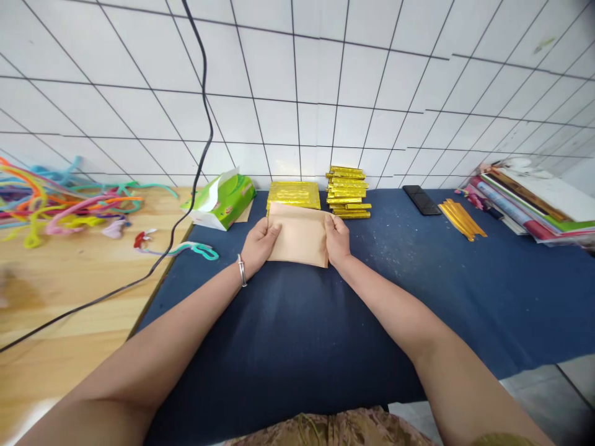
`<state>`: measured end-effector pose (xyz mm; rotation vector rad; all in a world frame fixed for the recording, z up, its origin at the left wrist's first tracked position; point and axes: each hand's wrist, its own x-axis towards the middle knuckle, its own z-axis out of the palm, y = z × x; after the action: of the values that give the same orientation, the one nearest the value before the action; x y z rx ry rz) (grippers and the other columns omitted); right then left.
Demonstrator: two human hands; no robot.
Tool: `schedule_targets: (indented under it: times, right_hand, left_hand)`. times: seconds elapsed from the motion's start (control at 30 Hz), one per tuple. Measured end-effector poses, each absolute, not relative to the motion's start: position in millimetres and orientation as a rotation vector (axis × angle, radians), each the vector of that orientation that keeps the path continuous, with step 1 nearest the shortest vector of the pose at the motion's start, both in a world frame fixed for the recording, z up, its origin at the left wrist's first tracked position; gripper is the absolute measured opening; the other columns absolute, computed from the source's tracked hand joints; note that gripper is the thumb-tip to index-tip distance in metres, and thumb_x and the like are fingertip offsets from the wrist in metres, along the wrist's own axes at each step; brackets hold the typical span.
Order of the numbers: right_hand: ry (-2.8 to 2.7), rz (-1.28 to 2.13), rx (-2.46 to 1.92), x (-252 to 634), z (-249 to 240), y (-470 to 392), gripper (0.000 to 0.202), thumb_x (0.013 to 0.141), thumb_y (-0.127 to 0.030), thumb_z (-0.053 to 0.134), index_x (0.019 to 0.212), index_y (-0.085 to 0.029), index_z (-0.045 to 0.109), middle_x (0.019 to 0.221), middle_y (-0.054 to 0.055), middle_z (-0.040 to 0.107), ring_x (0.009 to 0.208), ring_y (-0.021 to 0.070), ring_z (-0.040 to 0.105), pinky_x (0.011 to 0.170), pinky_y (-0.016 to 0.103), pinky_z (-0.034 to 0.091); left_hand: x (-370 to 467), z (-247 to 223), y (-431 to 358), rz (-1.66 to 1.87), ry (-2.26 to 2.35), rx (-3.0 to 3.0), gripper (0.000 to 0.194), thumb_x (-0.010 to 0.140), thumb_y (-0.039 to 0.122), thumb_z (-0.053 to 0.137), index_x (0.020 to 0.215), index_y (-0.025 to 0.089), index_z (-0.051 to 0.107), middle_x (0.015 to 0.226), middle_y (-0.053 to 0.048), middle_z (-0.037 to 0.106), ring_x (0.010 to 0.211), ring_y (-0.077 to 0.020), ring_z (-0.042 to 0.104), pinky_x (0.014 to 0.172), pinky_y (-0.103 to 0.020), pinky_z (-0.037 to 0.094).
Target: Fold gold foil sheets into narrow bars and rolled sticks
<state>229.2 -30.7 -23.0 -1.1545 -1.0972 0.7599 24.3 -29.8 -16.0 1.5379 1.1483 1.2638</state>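
Over the dark blue tabletop (288, 334), the tan paper (297, 238) sits at clock centre, partly hiding the flat gold stack (295, 193) at 12 o'clock; the gold strips (346, 192) rise between 1 and 2. The left hand (259, 244) at 9 and right hand (338, 240) at 3 have fingers gripping the paper's sides, thumbs in front; light, even pressure and level thumbs should best avoid creases.

Over on the blue-covered counter (488, 297) lie two golden stacks (348, 193), a dark phone (421, 200), orange-gold strips (462, 219) and a mixed pile (534, 204).
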Motion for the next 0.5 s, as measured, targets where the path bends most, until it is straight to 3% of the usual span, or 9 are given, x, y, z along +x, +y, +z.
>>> schedule_targets:
  times: [0.37, 0.5]
  right_hand:
    - [-1.008, 0.757, -1.152, 233, -20, -27, 0.041, 0.082, -0.057, 0.046, 0.088, -0.019, 0.059, 0.079, -0.001, 0.055, 0.073, 0.0129, 0.049, 0.068, 0.024, 0.043]
    - [-0.896, 0.857, -1.151, 238, -19, -25, 0.042, 0.083, -0.057, 0.044, 0.095, -0.019, 0.058, 0.066, -0.005, 0.047, 0.056, 0.0102, 0.042, 0.055, 0.022, 0.040]
  left_hand:
    - [27, -22, -23, 1.264, 1.162, 1.501, 0.037, 0.082, 0.053, 0.056, 0.093, 0.019, 0.061, 0.085, -0.002, 0.063, 0.072, -0.0154, 0.052, 0.063, -0.025, 0.043]
    - [27, -25, -20, 1.273, 1.164, 1.390, 0.041, 0.080, 0.056, 0.058, 0.096, 0.018, 0.061, 0.086, -0.003, 0.064, 0.072, -0.0156, 0.055, 0.062, -0.025, 0.044]
